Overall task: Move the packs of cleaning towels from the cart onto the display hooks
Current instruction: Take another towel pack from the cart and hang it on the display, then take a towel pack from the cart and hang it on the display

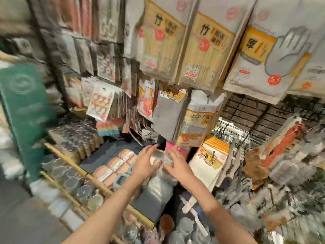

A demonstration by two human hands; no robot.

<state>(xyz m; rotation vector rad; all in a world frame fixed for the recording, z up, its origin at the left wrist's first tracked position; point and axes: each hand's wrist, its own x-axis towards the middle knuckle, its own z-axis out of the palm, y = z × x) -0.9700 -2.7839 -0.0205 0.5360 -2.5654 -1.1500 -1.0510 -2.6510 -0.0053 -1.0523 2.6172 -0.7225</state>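
Progress: we are judging this mid-task; towel packs [198, 118] are already hanging on the display hooks in the middle row, and one more pack is in hand, not yet hung.
Remaining: we are guessing more stock is waiting in the cart, but the cart itself is not clearly showing through the blur.
Pack in hand [161, 173]: we are seeing a clear-wrapped pack, sitting low in the middle of the view, below the hanging rows and above the shelf goods.
Left hand [146, 164]: fingers are curling round the pack's left upper edge, gripping it.
Right hand [177, 163]: fingers are spreading and bending over the pack's right upper edge; it is looking like a hold, though blur is hiding the fingertips.
Long axis: we are reading it as running away from the person, from the forearms up toward the rack.
Pointing: the top end is heading up toward the hooks; whether a hang hole is there we cannot tell.
Hook target: bare wire grid [260, 117] is showing right of the hanging packs; which hook is meant we cannot tell.
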